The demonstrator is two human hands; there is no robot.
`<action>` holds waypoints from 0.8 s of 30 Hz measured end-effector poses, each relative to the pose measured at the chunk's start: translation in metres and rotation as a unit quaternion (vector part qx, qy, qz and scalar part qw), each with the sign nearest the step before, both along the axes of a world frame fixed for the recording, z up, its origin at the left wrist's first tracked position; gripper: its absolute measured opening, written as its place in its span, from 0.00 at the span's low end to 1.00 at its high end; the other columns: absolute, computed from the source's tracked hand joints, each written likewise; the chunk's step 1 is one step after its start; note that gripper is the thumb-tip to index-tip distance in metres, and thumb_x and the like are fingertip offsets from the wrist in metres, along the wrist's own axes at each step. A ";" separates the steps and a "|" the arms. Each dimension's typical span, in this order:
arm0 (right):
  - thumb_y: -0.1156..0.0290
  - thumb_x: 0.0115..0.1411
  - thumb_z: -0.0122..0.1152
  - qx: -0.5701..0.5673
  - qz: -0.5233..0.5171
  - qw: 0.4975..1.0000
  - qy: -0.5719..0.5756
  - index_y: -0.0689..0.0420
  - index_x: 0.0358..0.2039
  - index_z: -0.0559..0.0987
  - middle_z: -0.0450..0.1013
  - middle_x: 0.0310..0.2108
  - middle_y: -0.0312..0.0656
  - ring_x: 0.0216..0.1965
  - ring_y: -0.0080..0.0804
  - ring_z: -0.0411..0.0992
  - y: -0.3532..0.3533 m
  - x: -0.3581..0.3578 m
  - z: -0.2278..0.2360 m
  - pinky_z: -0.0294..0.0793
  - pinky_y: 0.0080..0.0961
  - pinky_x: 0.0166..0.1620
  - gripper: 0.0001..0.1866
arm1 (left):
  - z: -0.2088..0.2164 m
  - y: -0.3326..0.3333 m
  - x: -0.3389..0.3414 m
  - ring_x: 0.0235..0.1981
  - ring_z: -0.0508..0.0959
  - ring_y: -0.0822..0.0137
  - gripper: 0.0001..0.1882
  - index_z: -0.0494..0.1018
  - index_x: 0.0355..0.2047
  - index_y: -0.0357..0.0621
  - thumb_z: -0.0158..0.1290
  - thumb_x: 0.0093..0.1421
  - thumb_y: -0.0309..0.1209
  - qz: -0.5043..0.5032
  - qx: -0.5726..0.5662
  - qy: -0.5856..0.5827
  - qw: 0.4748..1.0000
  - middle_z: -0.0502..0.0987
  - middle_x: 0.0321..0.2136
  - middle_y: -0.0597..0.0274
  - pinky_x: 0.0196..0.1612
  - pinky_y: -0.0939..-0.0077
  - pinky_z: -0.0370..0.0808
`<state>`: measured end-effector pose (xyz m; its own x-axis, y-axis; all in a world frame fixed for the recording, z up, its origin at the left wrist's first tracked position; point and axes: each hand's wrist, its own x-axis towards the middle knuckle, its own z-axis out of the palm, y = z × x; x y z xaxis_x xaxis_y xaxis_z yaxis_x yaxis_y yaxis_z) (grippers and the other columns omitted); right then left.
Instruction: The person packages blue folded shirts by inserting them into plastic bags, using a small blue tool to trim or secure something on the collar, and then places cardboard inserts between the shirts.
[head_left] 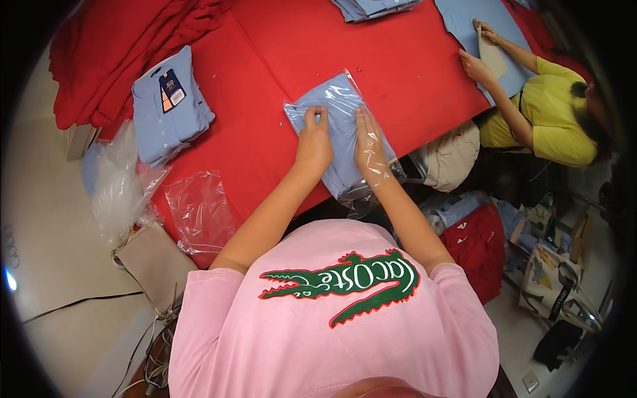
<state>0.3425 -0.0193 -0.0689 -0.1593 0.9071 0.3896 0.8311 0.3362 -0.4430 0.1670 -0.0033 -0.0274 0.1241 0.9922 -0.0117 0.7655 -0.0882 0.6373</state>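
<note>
While facing the red table (255, 132), has left hand (316, 138) and right hand (369, 146) on a clear plastic bag (337, 96) with a folded light-blue shirt (344, 142) inside, lying slantwise at the near edge. Holds left fingers curled, thumb and forefinger bent into a small ring over the left half of the bag; cannot tell whether pinching anything. Lays right hand flat along the right side, fingers together and stretched long. Note glossy film (379, 161) over the same hand; cannot tell whether inside the bag or under a loose flap. Note at left, apart from the bag: second folded blue shirt (159, 132) with dark tag (172, 88), loose clear bag (201, 207) lying flat, bunch of crumpled plastic (119, 189), heap of red cloth (126, 60) beyond. Note at far edge: folded blue clothes (378, 8). Note at right: co-worker in yellow top (557, 126), handling pale board (492, 56) over blue cloth (463, 18).
</note>
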 end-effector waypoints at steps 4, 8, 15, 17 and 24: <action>0.77 0.69 0.60 -0.039 0.004 0.998 0.043 0.63 0.64 0.76 0.76 0.58 0.57 0.56 0.57 0.75 0.033 -0.005 0.006 0.75 0.46 0.61 0.23 | 0.006 0.008 0.000 0.49 0.82 0.39 0.33 0.69 0.66 0.26 0.53 0.58 0.12 0.002 -0.014 -0.004 1.000 0.64 0.66 0.43 0.53 0.54 0.81; 0.73 0.66 0.66 0.005 -0.048 0.998 0.048 0.58 0.55 0.84 0.80 0.49 0.49 0.49 0.50 0.79 0.039 -0.019 0.009 0.80 0.40 0.52 0.17 | 0.006 0.011 -0.003 0.49 0.82 0.39 0.33 0.69 0.66 0.27 0.53 0.58 0.12 0.004 -0.033 -0.005 0.999 0.63 0.67 0.44 0.53 0.55 0.81; 0.72 0.67 0.65 -0.030 -0.086 0.990 0.104 0.62 0.45 0.86 0.81 0.46 0.49 0.47 0.51 0.80 0.045 -0.032 0.009 0.81 0.44 0.49 0.10 | 0.003 0.013 -0.005 0.45 0.81 0.38 0.36 0.67 0.68 0.27 0.49 0.57 0.11 0.000 -0.034 -0.006 0.999 0.61 0.68 0.44 0.53 0.51 0.80; 0.73 0.67 0.64 -0.026 -0.085 0.992 0.084 0.63 0.47 0.84 0.80 0.48 0.51 0.49 0.53 0.79 0.044 -0.030 0.006 0.80 0.45 0.51 0.11 | 0.003 0.012 -0.002 0.45 0.81 0.37 0.36 0.67 0.69 0.28 0.49 0.57 0.11 0.002 -0.019 -0.019 1.000 0.61 0.68 0.45 0.53 0.51 0.80; 0.76 0.70 0.57 -0.088 0.128 0.984 0.084 0.66 0.49 0.75 0.63 0.70 0.64 0.69 0.64 0.66 -0.083 0.022 -0.013 0.69 0.50 0.68 0.10 | 0.006 0.017 -0.002 0.46 0.82 0.39 0.33 0.68 0.68 0.29 0.49 0.59 0.11 -0.002 -0.039 0.014 0.999 0.63 0.67 0.47 0.53 0.52 0.80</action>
